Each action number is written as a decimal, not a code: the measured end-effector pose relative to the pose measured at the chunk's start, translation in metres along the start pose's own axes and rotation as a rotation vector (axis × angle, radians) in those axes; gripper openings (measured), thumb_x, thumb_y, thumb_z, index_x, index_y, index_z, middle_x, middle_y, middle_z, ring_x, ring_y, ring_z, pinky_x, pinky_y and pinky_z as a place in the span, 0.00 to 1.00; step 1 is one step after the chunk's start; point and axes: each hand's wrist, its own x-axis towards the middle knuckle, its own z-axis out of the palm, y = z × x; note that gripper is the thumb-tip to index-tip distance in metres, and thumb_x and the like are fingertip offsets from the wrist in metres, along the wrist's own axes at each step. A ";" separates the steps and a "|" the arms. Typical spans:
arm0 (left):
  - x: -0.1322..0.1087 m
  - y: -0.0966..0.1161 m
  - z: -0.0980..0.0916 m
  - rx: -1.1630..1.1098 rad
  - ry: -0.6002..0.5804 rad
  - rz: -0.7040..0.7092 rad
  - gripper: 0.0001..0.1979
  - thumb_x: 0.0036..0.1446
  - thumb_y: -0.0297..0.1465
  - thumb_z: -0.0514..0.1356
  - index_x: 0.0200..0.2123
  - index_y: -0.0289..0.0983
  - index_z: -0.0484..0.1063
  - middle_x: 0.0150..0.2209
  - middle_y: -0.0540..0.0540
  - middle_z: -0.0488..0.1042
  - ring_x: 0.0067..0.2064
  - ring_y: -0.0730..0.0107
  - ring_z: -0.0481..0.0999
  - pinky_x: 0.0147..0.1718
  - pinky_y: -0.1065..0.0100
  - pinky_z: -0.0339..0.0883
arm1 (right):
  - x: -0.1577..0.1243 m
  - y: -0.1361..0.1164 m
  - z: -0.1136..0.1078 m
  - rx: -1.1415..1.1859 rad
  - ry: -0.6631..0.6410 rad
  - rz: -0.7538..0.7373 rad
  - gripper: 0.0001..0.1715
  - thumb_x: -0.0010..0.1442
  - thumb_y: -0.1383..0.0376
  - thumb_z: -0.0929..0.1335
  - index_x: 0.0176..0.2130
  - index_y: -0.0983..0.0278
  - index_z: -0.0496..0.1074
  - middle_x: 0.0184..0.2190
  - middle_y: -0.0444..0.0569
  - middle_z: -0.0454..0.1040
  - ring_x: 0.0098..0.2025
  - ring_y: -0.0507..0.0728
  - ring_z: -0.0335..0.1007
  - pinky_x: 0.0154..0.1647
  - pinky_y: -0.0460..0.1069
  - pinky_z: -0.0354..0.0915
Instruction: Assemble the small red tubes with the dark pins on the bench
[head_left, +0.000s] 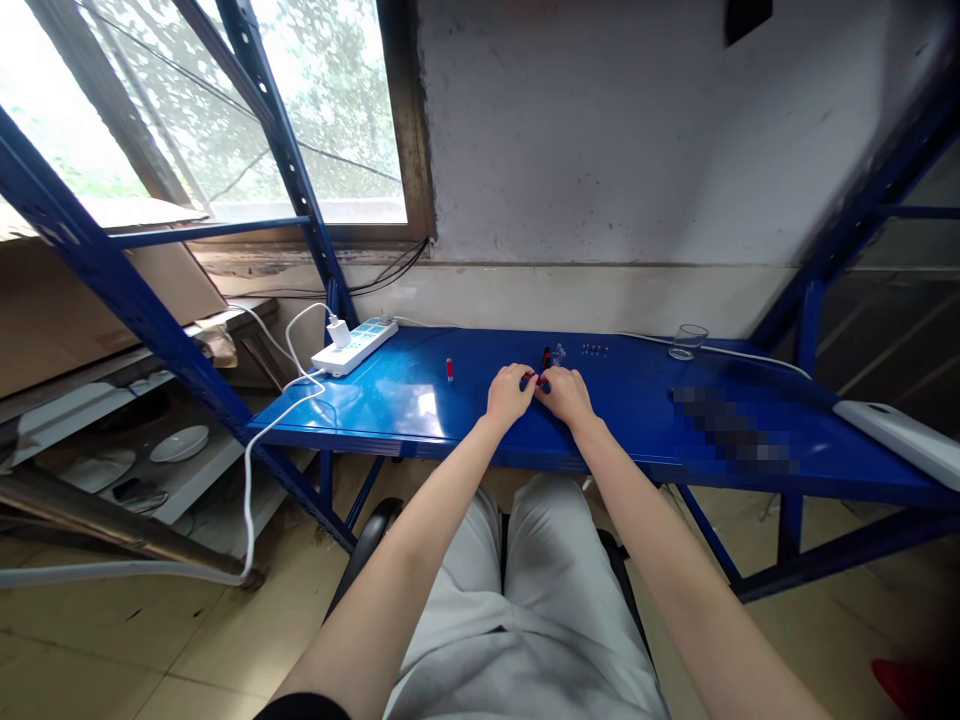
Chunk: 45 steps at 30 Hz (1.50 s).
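Observation:
Over the blue table [390,405], my left hand [511,392] and my right hand [565,394] meet with fingers bent together in a pinch. Between their fingertips shows a small red piece [538,379], mostly covered, so its kind is unclear. Just beyond the right hand are small black-and-red parts [547,356] and little clear pieces [559,352]. Farther right lie several tiny shiny bits [595,350] in rows. To the left of my hands, a small red-and-white cylinder [449,370] stands upright, apart from them.
A white power strip [354,347] with a plugged-in charger [339,333] sits at the table's left end. A clear glass [688,343] stands at the back right, near a cable. A blurred dark object [731,430] and a white case [900,437] lie on the right.

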 end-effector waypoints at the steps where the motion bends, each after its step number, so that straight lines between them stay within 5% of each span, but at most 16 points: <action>1: 0.003 0.000 -0.001 0.006 -0.026 0.014 0.08 0.57 0.31 0.53 0.35 0.38 0.71 0.34 0.45 0.73 0.38 0.67 0.70 0.38 0.66 0.64 | 0.000 0.000 0.000 0.001 0.000 0.002 0.09 0.56 0.66 0.60 0.28 0.65 0.66 0.29 0.51 0.70 0.32 0.56 0.64 0.32 0.49 0.48; 13: 0.096 -0.023 -0.074 0.454 -0.486 -0.074 0.02 0.43 0.26 0.63 0.21 0.36 0.73 0.34 0.40 0.72 0.49 0.50 0.64 0.52 0.47 0.47 | -0.001 -0.003 -0.003 0.180 0.008 0.038 0.13 0.60 0.63 0.59 0.38 0.66 0.69 0.32 0.52 0.71 0.29 0.54 0.65 0.33 0.49 0.54; 23: 0.089 -0.053 -0.093 0.614 -0.545 -0.194 0.05 0.42 0.23 0.61 0.24 0.37 0.75 0.37 0.40 0.72 0.49 0.51 0.62 0.50 0.48 0.48 | -0.001 -0.004 -0.004 0.174 -0.023 0.057 0.12 0.59 0.64 0.59 0.36 0.64 0.69 0.31 0.50 0.70 0.28 0.53 0.64 0.33 0.49 0.55; 45: 0.091 -0.055 -0.107 0.634 -0.604 -0.206 0.02 0.40 0.27 0.63 0.23 0.37 0.75 0.34 0.40 0.73 0.48 0.50 0.63 0.50 0.46 0.47 | -0.001 -0.003 -0.003 0.196 -0.034 0.066 0.12 0.59 0.64 0.59 0.34 0.64 0.68 0.29 0.49 0.69 0.27 0.53 0.62 0.33 0.49 0.54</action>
